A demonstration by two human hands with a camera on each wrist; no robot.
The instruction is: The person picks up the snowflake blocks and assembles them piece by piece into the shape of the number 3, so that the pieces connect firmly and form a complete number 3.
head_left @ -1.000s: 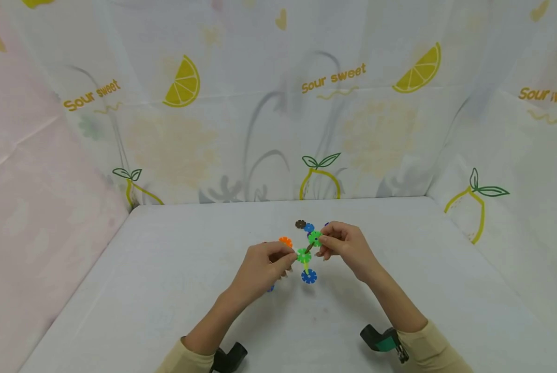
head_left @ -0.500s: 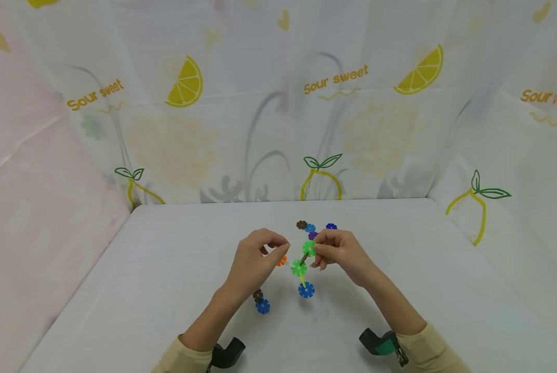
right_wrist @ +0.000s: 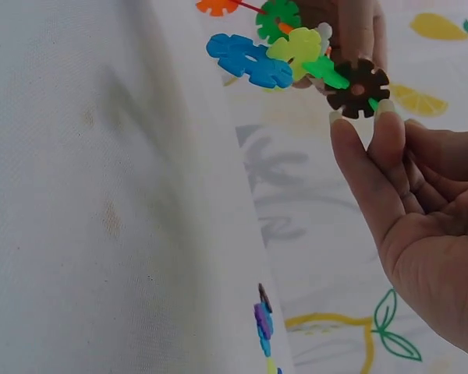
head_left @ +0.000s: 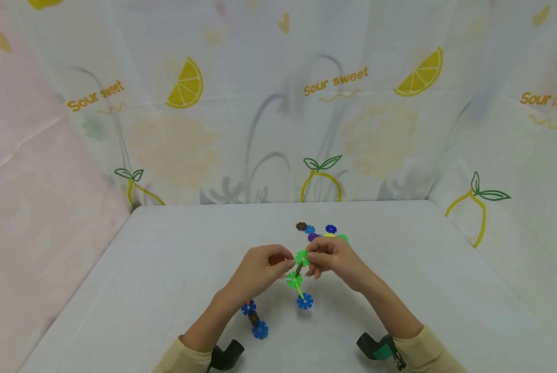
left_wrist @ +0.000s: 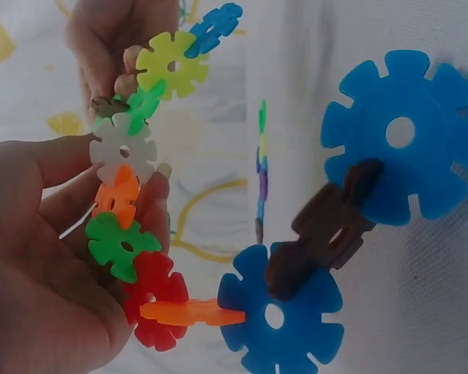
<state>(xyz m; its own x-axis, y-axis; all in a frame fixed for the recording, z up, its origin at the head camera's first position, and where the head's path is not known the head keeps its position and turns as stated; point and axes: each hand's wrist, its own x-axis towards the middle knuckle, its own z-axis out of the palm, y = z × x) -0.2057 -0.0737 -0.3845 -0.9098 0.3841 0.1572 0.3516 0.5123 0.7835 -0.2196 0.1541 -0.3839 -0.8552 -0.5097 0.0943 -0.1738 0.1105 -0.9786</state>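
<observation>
Both hands hold one chain of slotted plastic snowflake discs above the table. In the head view my left hand is on its left part; the left wrist view has the fingers around a white disc. From there an orange, a green and a red disc lead to blue and brown discs hanging lower. My right hand pinches a green disc with thumb and fingertips, beside a brown disc. Below it hang another green disc, a yellow one and a blue disc.
Behind the right hand, another row of joined discs lies on the white table, with a brown disc and a dark blue disc showing. A printed cloth stands behind the table. Dark wrist devices sit below both forearms.
Both hands have come lower and nearer with the chain. Its blue and brown end now shows fully below the left hand. More of the disc row behind has come into sight.
</observation>
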